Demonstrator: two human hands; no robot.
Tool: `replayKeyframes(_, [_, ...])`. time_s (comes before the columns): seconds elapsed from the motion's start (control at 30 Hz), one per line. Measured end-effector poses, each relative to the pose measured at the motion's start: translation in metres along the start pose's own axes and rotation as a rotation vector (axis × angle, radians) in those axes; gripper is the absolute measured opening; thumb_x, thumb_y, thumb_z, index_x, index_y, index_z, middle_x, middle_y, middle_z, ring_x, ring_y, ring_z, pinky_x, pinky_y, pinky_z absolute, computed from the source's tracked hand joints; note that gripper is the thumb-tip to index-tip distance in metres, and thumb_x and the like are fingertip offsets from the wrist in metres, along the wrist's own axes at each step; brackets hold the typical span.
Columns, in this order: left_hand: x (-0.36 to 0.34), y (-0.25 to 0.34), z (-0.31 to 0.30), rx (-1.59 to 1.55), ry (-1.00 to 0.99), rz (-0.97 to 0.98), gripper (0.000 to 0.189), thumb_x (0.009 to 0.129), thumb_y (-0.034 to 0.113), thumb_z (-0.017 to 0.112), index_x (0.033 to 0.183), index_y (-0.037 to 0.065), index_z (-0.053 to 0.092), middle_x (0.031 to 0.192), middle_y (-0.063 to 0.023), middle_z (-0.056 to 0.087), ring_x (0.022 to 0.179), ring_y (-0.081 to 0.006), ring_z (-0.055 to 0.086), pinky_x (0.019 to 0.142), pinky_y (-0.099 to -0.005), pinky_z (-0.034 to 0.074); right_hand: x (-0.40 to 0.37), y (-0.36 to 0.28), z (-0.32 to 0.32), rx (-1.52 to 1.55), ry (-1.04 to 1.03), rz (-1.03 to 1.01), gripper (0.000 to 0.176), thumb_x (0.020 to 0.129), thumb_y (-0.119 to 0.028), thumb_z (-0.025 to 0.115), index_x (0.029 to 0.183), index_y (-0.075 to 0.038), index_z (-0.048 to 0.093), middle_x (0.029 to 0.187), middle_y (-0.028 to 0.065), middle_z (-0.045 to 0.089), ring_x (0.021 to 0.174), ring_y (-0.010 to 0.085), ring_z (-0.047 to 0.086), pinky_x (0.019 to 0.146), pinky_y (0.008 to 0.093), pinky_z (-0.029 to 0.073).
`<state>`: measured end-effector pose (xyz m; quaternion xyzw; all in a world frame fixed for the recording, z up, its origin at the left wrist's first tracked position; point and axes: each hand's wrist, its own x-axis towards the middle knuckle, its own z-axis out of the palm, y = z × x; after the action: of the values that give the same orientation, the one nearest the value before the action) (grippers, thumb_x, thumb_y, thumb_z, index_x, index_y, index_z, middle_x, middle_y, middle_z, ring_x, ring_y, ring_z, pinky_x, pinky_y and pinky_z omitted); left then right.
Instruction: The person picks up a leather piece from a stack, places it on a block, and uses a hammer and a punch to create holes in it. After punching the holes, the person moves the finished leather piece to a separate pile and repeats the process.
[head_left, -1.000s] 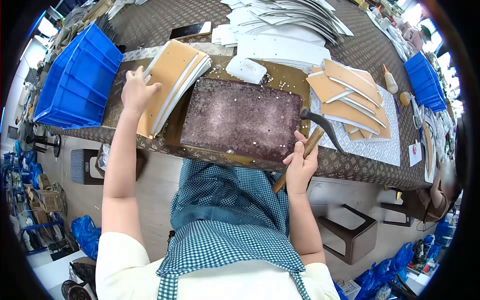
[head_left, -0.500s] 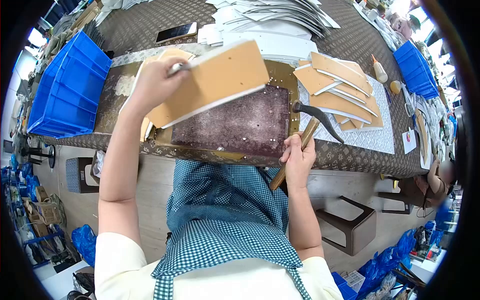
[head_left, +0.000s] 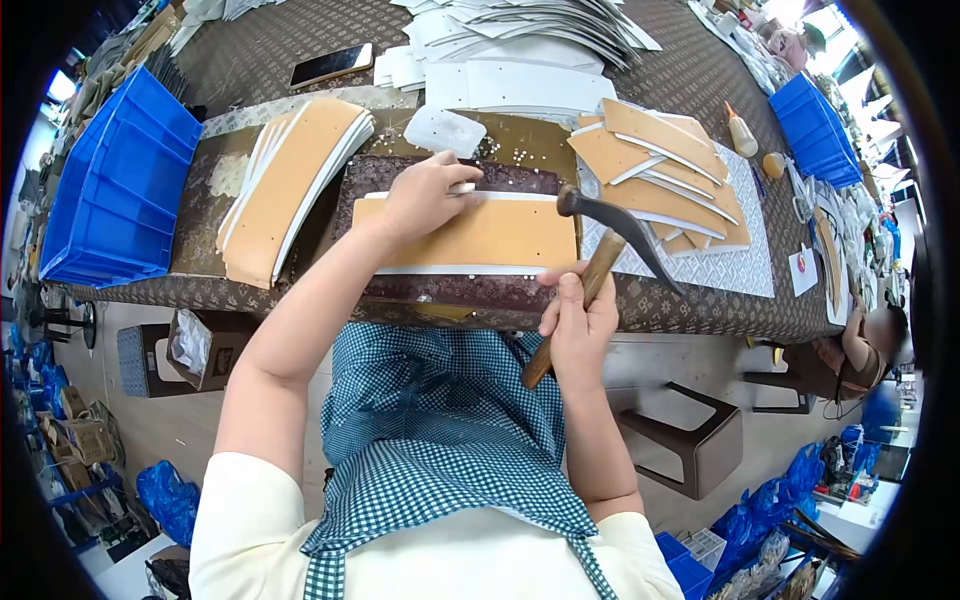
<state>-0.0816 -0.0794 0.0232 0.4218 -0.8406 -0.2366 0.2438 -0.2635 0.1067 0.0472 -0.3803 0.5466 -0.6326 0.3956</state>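
Note:
My right hand (head_left: 580,318) is closed around the wooden handle of a hammer (head_left: 604,262) with a dark, curved metal head. The hammer is tilted over the right end of a tan panel (head_left: 500,232) with white edges. This panel lies flat on a dark, worn pad (head_left: 470,287). My left hand (head_left: 432,200) is over the panel's upper left part, fingers curled around a short, pale metal punch (head_left: 462,188); the punch's lower end is hidden. To the left lies a fanned stack of tan panels (head_left: 300,185) with small holes.
More tan panels (head_left: 660,170) are piled on patterned paper at right. White sheets (head_left: 520,85), a small white block (head_left: 445,131) and a phone (head_left: 331,65) lie farther back. Blue bins (head_left: 125,185) stand left and right. Small white bits are scattered around the pad. A stool (head_left: 690,440) stands below.
The tan panel, raised and tilted in my left hand before, now lies flat on the pad. My left hand has moved right and down with the punch. My right hand still holds the hammer.

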Motion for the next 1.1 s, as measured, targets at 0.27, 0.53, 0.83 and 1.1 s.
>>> replayKeyframes(0.27, [-0.060, -0.014, -0.019, -0.819, 0.517, -0.239, 0.028, 0.100, 0.011, 0.055, 0.125, 0.000, 0.059, 0.093, -0.0025, 0.069, 0.082, -0.0078, 0.060, 0.076, -0.0237, 0.049, 0.026, 0.012, 0.056, -0.184, -0.256, 0.107, 0.018, 0.102, -0.016, 0.052, 0.108, 0.001, 0.055, 0.111, 0.0127, 0.070, 0.048, 0.0057, 0.051, 0.044, 0.0209, 0.043])
replayKeyframes(0.53, [-0.087, -0.024, -0.033, -0.409, 0.537, -0.303, 0.030, 0.089, 0.009, 0.072, 0.118, 0.000, 0.068, 0.086, -0.0033, 0.061, 0.071, -0.0083, 0.053, 0.068, -0.0230, 0.047, 0.027, 0.035, 0.065, -0.217, -0.212, 0.099, 0.022, 0.102, -0.020, 0.055, 0.108, 0.002, 0.058, 0.095, 0.0078, 0.070, 0.049, 0.0093, 0.057, 0.047, 0.0249, 0.047])
replayKeyframes(0.83, [-0.071, -0.030, -0.022, -0.432, 0.592, -0.235, 0.023, 0.087, 0.008, 0.073, 0.109, 0.001, 0.073, 0.084, -0.0044, 0.065, 0.071, -0.0092, 0.058, 0.066, -0.0230, 0.048, 0.026, 0.034, 0.065, -0.234, -0.196, 0.106, 0.021, 0.102, -0.019, 0.055, 0.106, 0.001, 0.057, 0.098, 0.0091, 0.071, 0.049, 0.0099, 0.058, 0.046, 0.0248, 0.048])
replayKeyframes(1.1, [-0.068, -0.026, -0.022, -0.332, 0.569, -0.178, 0.017, 0.087, 0.012, 0.073, 0.102, 0.004, 0.074, 0.086, -0.0083, 0.070, 0.069, -0.0137, 0.064, 0.065, -0.0252, 0.052, 0.026, 0.035, 0.065, -0.223, -0.190, 0.104, 0.021, 0.101, -0.020, 0.056, 0.104, 0.002, 0.057, 0.094, 0.0106, 0.072, 0.048, 0.0105, 0.058, 0.046, 0.0253, 0.047])
